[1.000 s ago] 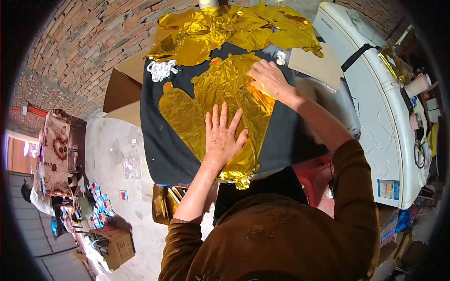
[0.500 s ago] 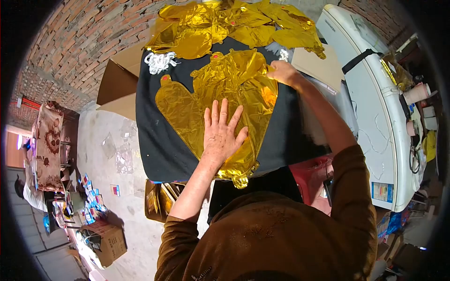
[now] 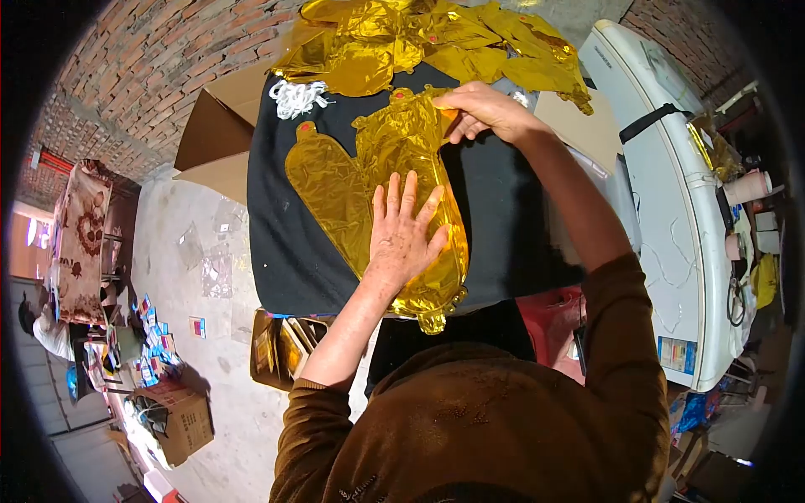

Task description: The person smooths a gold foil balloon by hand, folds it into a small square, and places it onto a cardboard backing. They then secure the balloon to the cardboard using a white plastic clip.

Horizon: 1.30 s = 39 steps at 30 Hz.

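Note:
A flat gold foil balloon (image 3: 331, 180) lies on a black cloth (image 3: 516, 222) over the table. My left hand (image 3: 404, 239) rests flat on the balloon's middle with the fingers spread. At its upper right, my right hand (image 3: 486, 111) pinches the foil edge between thumb and fingers. The balloon's right side is folded inward, leaving a straighter crease down that side. A rounded lobe with a red spot sticks out to the upper left. The foil under my left palm is hidden.
More gold foil balloons (image 3: 470, 63) are heaped at the table's far edge, near a bundle of white string (image 3: 298, 99). An open cardboard box (image 3: 220, 138) stands left, a white appliance (image 3: 650, 184) right. A box of foil pieces (image 3: 281, 348) sits below the near left edge.
My right hand has moved left with the foil edge, folding the balloon's right side inward. My left hand stays flat on the foil. The whole view has shifted slightly.

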Each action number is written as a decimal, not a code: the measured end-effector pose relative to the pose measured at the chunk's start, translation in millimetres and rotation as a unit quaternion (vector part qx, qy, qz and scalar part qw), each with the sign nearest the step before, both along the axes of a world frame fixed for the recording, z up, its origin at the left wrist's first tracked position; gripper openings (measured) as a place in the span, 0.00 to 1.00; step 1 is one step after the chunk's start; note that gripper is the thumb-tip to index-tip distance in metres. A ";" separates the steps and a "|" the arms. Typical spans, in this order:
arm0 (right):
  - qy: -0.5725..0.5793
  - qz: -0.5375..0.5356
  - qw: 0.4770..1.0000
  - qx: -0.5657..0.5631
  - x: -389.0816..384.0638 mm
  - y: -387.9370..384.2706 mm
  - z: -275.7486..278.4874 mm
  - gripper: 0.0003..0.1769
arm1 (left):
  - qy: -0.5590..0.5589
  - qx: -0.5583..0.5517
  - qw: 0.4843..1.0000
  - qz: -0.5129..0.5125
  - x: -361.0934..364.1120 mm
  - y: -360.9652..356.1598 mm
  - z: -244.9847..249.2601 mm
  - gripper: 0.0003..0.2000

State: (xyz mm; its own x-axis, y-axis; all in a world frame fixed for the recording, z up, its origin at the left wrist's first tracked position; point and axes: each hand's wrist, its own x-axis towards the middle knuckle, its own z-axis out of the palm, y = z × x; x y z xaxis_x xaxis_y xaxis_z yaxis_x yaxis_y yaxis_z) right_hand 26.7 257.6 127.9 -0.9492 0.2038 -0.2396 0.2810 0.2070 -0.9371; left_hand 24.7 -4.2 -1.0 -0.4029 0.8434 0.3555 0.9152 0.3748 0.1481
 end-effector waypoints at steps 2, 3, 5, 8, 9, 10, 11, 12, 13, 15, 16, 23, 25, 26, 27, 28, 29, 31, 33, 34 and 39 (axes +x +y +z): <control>0.007 0.001 1.000 0.010 -10.0 -9.5 -5.4 0.28 | -0.004 -0.007 1.000 0.000 -0.4 -0.6 -0.8 0.31; 0.014 -0.003 1.000 0.016 -15.5 -15.7 -8.9 0.28 | -0.008 -0.017 1.000 -0.001 -0.4 -1.2 0.8 0.30; 0.005 -0.007 0.999 0.033 -25.7 -32.1 -7.7 0.27 | -0.010 -0.053 0.999 0.000 -1.1 -1.1 3.9 0.31; -0.043 -0.020 0.997 0.060 -48.7 -47.1 -30.1 0.26 | -0.012 -0.168 0.986 0.008 -0.3 0.4 17.9 0.32; -0.059 -0.023 0.987 0.147 -57.3 -48.2 -43.3 0.26 | -0.016 -0.226 0.974 0.011 1.6 1.9 34.4 0.32; -0.049 -0.008 0.991 0.126 -56.7 -52.9 -49.8 0.26 | -0.019 -0.284 0.958 0.014 2.5 2.3 42.8 0.32; -0.038 0.006 0.994 0.105 -53.8 -57.4 -56.6 0.27 | -0.007 -0.218 0.976 0.010 1.4 1.0 32.8 0.32; -0.028 0.020 0.996 0.085 -51.9 -59.7 -62.9 0.28 | 0.005 -0.150 0.989 0.006 -0.5 -0.5 14.6 0.33; -0.007 0.052 0.988 0.145 -50.4 -59.9 -66.6 0.30 | 0.017 -0.081 0.997 0.001 -0.9 -0.8 9.7 0.34; 0.003 0.044 0.977 0.210 -43.0 -57.7 -63.3 0.28 | 0.017 -0.106 0.994 0.007 -0.6 -0.4 9.4 0.34; 0.009 0.039 0.969 0.242 -37.2 -58.9 -59.9 0.26 | 0.016 -0.119 0.993 0.010 -0.1 -0.7 11.0 0.35; 0.190 0.116 0.897 0.382 -3.5 -57.6 -73.6 0.23 | 0.029 -0.056 0.998 -0.003 -0.6 -1.3 6.7 0.34; 0.187 0.098 0.880 0.425 6.9 -67.7 -71.9 0.28 | 0.015 -0.090 0.996 0.001 -0.1 -1.2 12.8 0.34; 0.186 0.088 0.871 0.445 13.7 -74.7 -70.8 0.31 | -0.008 -0.150 0.989 0.001 -0.5 -0.2 19.2 0.34; 0.142 0.104 0.858 0.483 21.2 -87.0 -61.0 0.40 | -0.030 -0.209 0.977 0.000 -0.3 0.9 29.8 0.34; 0.126 0.102 0.849 0.503 24.8 -99.3 -58.9 0.44 | -0.053 -0.268 0.962 0.000 0.1 2.1 35.5 0.34; 0.129 0.098 0.841 0.517 29.0 -109.0 -62.0 0.44 | -0.010 -0.165 0.986 0.006 0.4 -0.8 14.0 0.34; 0.133 0.099 0.831 0.532 30.6 -121.6 -67.0 0.35 | -0.008 -0.061 0.998 -0.012 -1.9 0.2 5.0 0.34; 0.218 0.136 0.794 0.551 21.9 -124.0 -79.7 0.27 | -0.055 -0.053 0.997 -0.015 -1.3 -0.9 4.1 0.35; 0.261 0.156 0.772 0.559 17.8 -124.0 -83.5 0.24 | -0.057 -0.062 0.996 -0.012 -1.9 -0.5 3.7 0.35; 0.296 0.200 0.724 0.590 11.1 -106.9 -69.4 0.12 | -0.020 -0.066 0.998 -0.004 -0.6 -1.8 4.7 0.34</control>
State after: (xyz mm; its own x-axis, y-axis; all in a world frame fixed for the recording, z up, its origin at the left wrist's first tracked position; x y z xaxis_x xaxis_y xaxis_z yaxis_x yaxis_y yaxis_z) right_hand 37.8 150.7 58.5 -0.8539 -0.3854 0.3498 -0.4019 0.9153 0.0273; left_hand 24.1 -6.0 3.7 -0.4079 0.8851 0.2243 0.9125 0.3864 0.1346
